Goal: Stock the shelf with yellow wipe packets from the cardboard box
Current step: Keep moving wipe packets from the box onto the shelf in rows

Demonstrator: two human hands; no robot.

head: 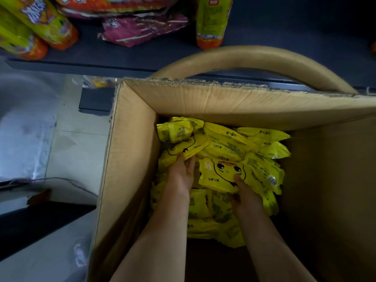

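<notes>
While left hand [181,171], right hand [247,193] grip packets [221,174] in box [130,159], snack bags [140,29] occupy shelf [284,37]

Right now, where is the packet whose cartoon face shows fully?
Head view: the face packet lies in the cardboard box, right of centre, under the right hand's thumb.

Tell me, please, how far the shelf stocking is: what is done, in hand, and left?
Done: nothing visible; the shelf shows only other snack bags, no yellow packets. In hand: the left hand grips one packet, the right hand pinches the duck-face packet, both inside the cardboard box. Left: many packets lie there, all to be shelved.
</notes>
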